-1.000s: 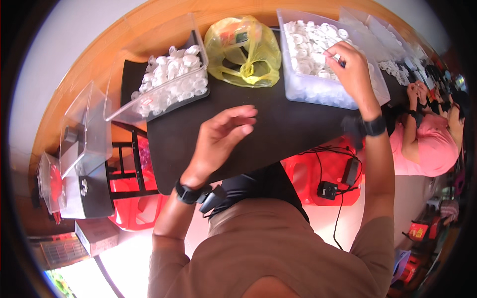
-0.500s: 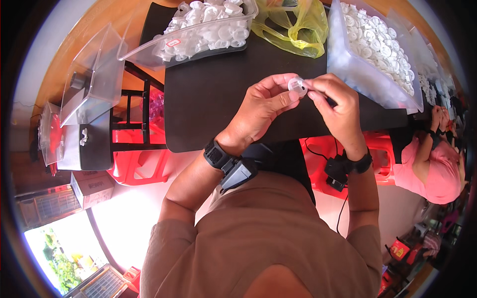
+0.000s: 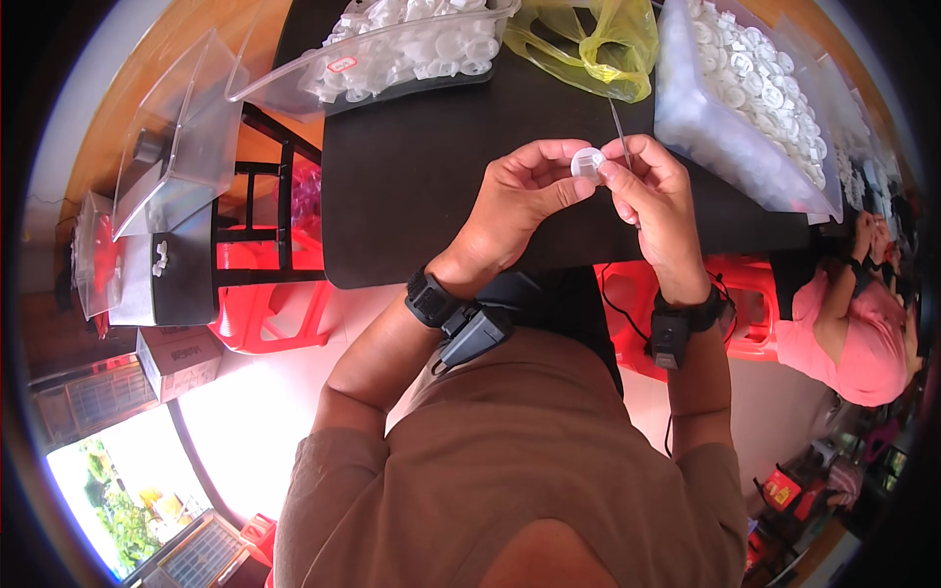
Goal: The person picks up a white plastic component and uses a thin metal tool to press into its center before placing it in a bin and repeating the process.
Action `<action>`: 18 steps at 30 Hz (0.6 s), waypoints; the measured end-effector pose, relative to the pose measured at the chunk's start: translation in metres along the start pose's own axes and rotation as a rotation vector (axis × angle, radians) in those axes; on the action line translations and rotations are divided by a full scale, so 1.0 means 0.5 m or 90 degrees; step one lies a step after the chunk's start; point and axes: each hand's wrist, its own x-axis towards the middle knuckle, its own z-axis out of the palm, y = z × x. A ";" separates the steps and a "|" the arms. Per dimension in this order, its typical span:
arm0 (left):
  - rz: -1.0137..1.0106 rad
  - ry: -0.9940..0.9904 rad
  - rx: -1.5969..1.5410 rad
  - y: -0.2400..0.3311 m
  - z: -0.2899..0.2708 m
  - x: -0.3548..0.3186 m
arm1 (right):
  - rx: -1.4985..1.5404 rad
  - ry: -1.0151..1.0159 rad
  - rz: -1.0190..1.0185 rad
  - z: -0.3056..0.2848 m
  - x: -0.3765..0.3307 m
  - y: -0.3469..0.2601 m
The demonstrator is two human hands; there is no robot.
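Observation:
A small round translucent white plastic piece (image 3: pixel 586 163) is held up above the black table, between my two hands. My left hand (image 3: pixel 524 201) pinches its left edge between thumb and fingers. The thumb and forefinger of my right hand (image 3: pixel 655 201) touch its right edge. A thin, pointed metal tool (image 3: pixel 618 125) also sits in my right hand, its tip pointing away from me; its other end is hidden by the fingers.
A clear bin (image 3: pixel 392 73) of white plastic pieces stands far left on the black table (image 3: pixel 421 176). A yellow plastic bag (image 3: pixel 598 49) lies beside another filled bin (image 3: pixel 706 127). Red stools (image 3: pixel 270 314) stand below. A person in pink (image 3: pixel 848 333) sits at right.
My right hand has turned, and the thin metal tool now shows pointing away from me. The round piece has turned slightly and stays in my left fingers.

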 end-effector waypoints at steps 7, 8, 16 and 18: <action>0.003 0.006 0.023 -0.009 -0.027 -0.002 | -0.224 0.065 -0.060 0.018 -0.016 0.003; 0.020 0.023 0.048 -0.013 -0.031 -0.003 | -0.304 0.063 -0.095 0.017 -0.025 0.005; 0.008 0.045 0.064 -0.021 -0.044 -0.013 | -0.457 0.053 -0.170 0.010 -0.064 0.022; 0.013 0.048 0.064 -0.023 -0.046 -0.011 | -0.454 0.050 -0.186 0.013 -0.065 0.031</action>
